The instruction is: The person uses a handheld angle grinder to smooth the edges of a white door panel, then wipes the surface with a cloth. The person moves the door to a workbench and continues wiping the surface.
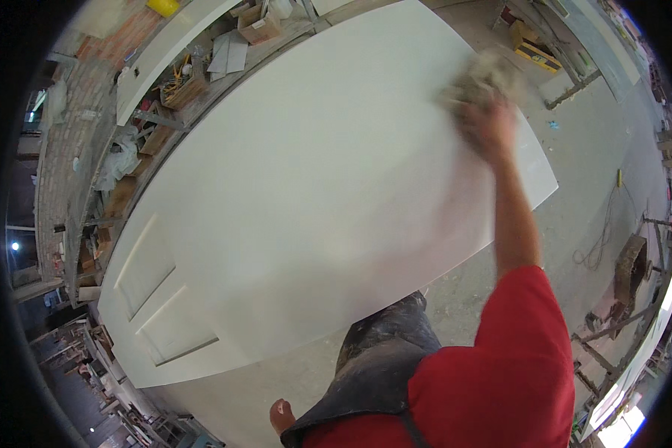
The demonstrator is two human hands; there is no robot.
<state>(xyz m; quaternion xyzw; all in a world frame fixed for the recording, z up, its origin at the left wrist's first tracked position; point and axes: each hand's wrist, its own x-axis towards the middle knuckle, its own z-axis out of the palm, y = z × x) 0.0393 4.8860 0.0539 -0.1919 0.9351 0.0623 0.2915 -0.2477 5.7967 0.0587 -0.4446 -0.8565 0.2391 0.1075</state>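
Over the white panel's [299, 164] far right end, the right hand [493, 127] has its fingers closed on a rag [487, 77], likely soft, light, best bunched from above; left hand [280, 413]: cannot tell. The panel seems stiff; hold its edges.

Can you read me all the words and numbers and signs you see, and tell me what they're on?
There are none I can read.
Yellow box at the upper right: dark markings, too small to read.
Big white panel: no writing shows on it.
Tan wad at the right hand: too blurred to tell.
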